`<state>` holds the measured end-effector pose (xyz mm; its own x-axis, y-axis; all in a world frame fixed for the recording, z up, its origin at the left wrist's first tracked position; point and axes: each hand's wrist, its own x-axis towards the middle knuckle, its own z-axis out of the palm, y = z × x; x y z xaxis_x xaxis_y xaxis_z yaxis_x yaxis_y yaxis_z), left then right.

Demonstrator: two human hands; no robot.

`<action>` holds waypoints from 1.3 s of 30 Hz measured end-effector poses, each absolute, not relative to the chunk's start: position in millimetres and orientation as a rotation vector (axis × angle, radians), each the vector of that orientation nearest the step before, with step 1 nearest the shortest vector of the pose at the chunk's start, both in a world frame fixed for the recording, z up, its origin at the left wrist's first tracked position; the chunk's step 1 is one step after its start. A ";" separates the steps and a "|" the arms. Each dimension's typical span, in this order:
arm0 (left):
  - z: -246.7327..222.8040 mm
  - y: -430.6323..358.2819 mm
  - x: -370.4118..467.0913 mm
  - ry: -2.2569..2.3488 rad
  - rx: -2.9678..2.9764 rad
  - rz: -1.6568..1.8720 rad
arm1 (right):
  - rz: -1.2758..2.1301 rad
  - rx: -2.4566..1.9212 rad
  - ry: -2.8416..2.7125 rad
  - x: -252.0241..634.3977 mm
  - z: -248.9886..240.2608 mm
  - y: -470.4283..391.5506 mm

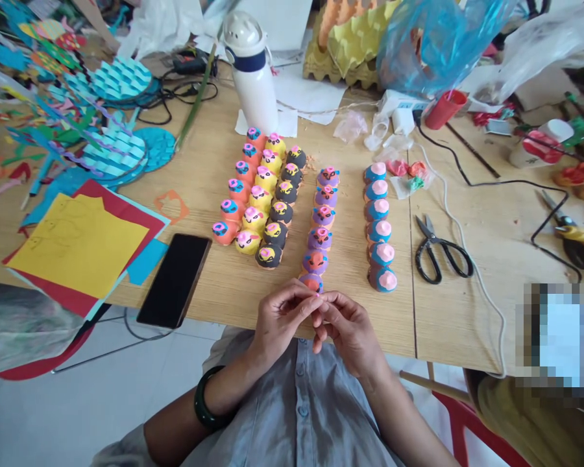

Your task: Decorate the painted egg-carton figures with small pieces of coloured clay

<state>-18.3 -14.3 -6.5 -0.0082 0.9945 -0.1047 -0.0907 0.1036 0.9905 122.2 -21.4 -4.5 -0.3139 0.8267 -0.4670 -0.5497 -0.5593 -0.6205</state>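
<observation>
A tiny pink piece (318, 295) is pinched where the fingertips of the left hand (283, 316) and the right hand (348, 329) meet, thumb and forefinger being closed on each; how much is gripped by either cannot be told. It is held at the near end of a row of purple domes (320, 239) on the counter (349, 259). To the left, three rows of painted domes (256, 219) are lined up; to the right, pink-topped blue domes (381, 231) are set near black-handled scissors (433, 239).
</observation>
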 end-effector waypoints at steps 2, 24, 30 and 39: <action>-6.6 -13.3 -18.4 1.127 1.015 1.161 | 1.956 -0.997 -0.445 123.3 -4.0 -19.9; -2.5 -16.2 -24.6 1.159 1.150 1.092 | 1.877 -1.097 -0.566 123.5 1.5 -21.0; -5.8 -18.3 -25.7 1.006 0.808 1.018 | 1.879 -1.112 -0.540 122.4 3.4 -20.3; -8.1 -20.5 -25.5 1.063 0.773 0.974 | 1.877 -1.115 -0.553 125.1 1.1 -23.7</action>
<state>-25.5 -20.5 -8.1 0.1728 0.9211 -0.3488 -0.2671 0.3847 0.8836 125.1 -23.7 1.1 -0.2305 0.8452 -0.4821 -0.4489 -0.5320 -0.7180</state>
